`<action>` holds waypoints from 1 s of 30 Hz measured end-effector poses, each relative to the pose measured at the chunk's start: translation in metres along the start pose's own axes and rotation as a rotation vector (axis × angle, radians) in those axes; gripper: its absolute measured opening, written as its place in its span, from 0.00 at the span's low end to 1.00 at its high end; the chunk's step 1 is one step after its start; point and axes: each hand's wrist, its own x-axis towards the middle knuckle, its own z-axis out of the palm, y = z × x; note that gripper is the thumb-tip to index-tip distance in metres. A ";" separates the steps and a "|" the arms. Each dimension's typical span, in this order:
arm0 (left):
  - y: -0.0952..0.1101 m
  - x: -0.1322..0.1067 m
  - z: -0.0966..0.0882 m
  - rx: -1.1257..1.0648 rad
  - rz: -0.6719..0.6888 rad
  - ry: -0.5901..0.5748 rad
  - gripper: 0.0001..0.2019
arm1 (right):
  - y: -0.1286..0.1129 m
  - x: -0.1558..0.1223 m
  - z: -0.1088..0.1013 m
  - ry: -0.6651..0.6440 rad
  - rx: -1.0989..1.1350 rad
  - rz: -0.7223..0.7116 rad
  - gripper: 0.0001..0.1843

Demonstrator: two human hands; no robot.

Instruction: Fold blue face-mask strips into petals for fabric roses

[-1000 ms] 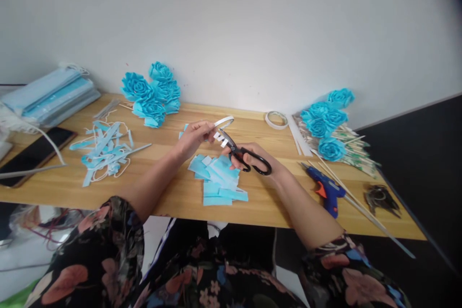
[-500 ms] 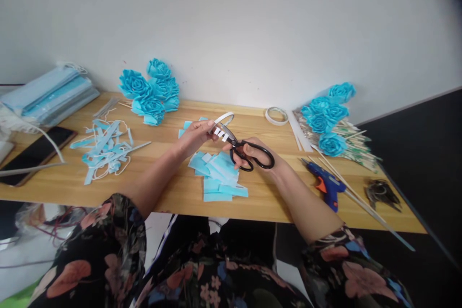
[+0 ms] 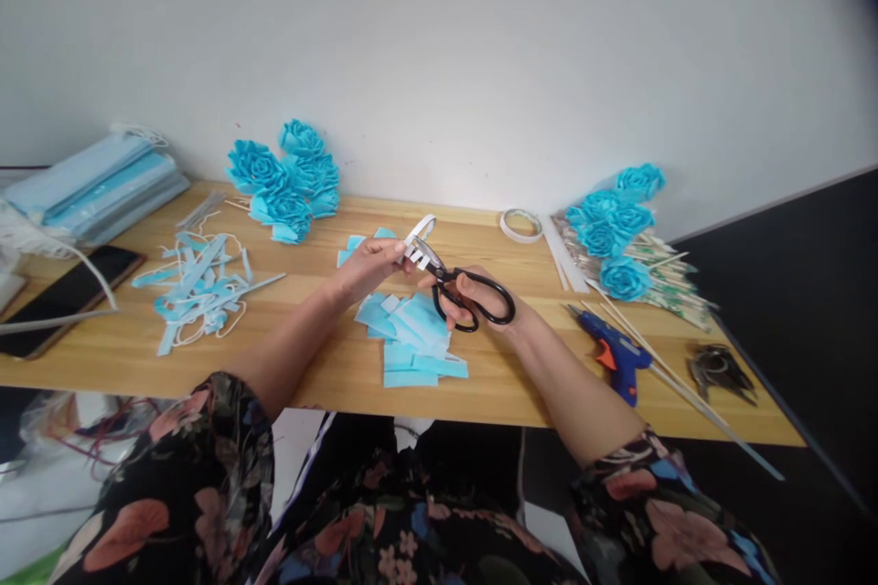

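My left hand [image 3: 374, 267] is pinched on a roll of white tape [image 3: 426, 225], a thin ring standing up from the fingertips. My right hand [image 3: 480, 294] grips black-handled scissors [image 3: 504, 306], with fingers around the loops. The metal blades point left and reach the left fingertips at the tape. Several short white tape pieces [image 3: 420, 259] hang side by side along the blade. Beneath both hands lies a loose pile of cut blue fabric pieces [image 3: 412, 364]. More blue pieces [image 3: 382, 236] lie behind my left hand, partly covered by it.
At the left are a stack of blue masks [image 3: 89, 183], a phone [image 3: 75, 297] and tangled blue strips [image 3: 198, 279]. Blue fabric flowers [image 3: 284, 178] stand behind them. On the right are another tape roll [image 3: 519, 226], more flowers [image 3: 610, 219], a glue gun [image 3: 614, 347] and pliers [image 3: 722, 373].
The scissors have come slightly closer to my left fingertips, and the hanging tape pieces sit nearer to them. The whole view has shifted a little. Both hands keep their holds.
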 end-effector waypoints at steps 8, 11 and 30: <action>0.002 -0.001 0.000 0.000 0.004 -0.040 0.21 | -0.001 0.001 0.003 -0.027 0.025 0.000 0.33; 0.004 -0.002 0.002 -0.008 0.004 -0.061 0.22 | -0.003 0.002 0.005 -0.052 0.014 -0.010 0.35; 0.001 -0.004 0.007 0.068 0.013 -0.197 0.24 | 0.007 0.001 0.005 -0.038 -0.068 -0.042 0.38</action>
